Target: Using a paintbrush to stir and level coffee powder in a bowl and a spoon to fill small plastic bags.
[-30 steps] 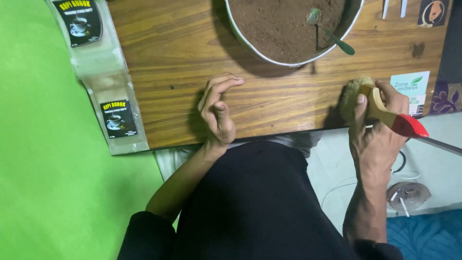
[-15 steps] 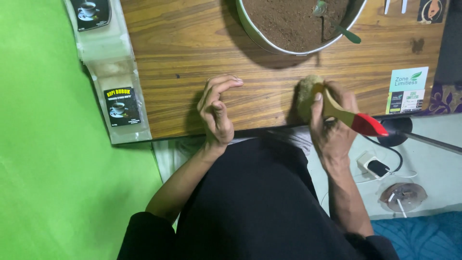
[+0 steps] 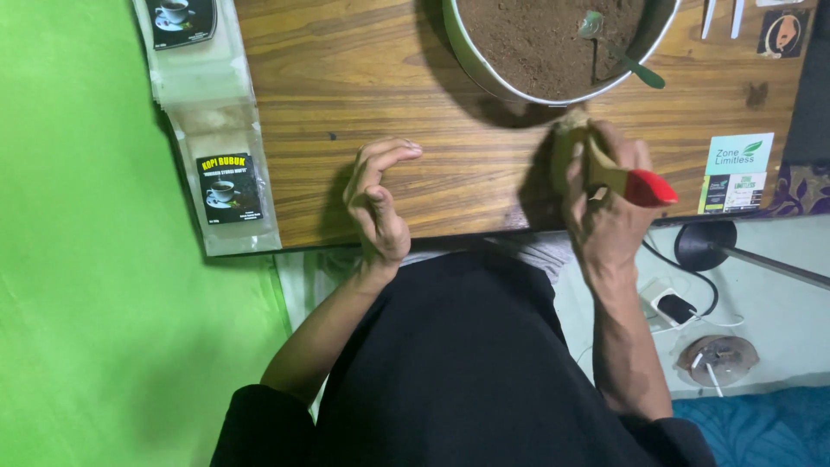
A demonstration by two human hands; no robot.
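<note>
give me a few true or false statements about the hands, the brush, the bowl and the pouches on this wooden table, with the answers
1. The right hand grips a wooden-handled brush with a red tip. True.
2. The left hand holds a clear pouch. False: it is empty, fingers curled, resting at the edge of the brown wooden table.
3. The round white bowl holds brown powder with a green-handled spoon lying in it. True.
4. The clear plastic pouches with dark labels lie at the table's right edge. False: they lie along its left edge, beside the green backdrop.
5. The brush's bristles stand inside the bowl. False: they are outside, close to its rim.
</note>
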